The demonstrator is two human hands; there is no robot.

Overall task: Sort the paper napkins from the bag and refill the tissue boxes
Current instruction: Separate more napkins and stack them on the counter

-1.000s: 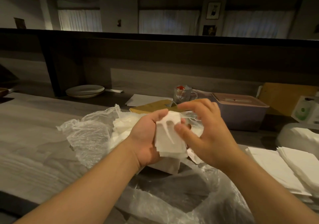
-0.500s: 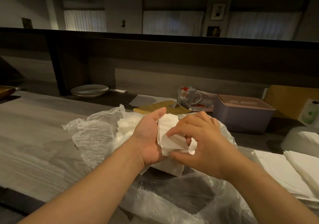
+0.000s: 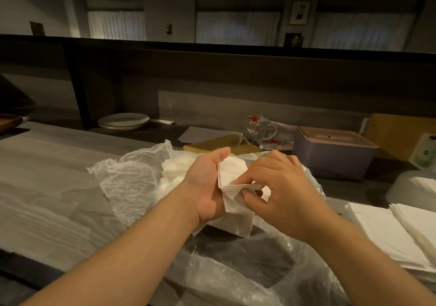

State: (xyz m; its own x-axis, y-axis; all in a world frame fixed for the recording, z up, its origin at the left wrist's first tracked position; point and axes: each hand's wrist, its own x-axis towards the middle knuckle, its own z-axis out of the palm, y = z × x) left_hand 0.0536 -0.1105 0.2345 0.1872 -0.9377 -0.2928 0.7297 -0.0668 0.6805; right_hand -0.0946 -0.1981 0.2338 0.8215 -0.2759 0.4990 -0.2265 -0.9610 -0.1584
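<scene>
Standing over the grey wood-grain bench (image 3: 47, 187), the person has both hands busy above a crumpled clear plastic bag (image 3: 132, 187) that sprawls across the middle of it. The left hand (image 3: 207, 187) is turned palm up with its thumb raised, and it cradles a small stack of white paper napkins (image 3: 232, 176) against the palm. The right hand (image 3: 280, 192) comes in from the other side, fingers curled, pinching the near edge of the top napkin between thumb and forefinger. More loose napkins (image 3: 172, 171) lie heaped inside the bag just behind the left hand, and a thicker folded wad (image 3: 236, 224) sits beneath the hands on the plastic.

To the right, at the bench's edge, flat piles of sorted napkins (image 3: 387, 235) lie side by side. Farther back on the right stands a lilac tissue box (image 3: 330, 159) with a pink slotted lid, closed, well apart from the hands. Beside it to the left is a glass mug (image 3: 259, 131), with a brown paper envelope (image 3: 219, 144) and a white sheet (image 3: 203, 134) in front. A stack of white plates (image 3: 122, 121) rests on the lower shelf at the back left.
</scene>
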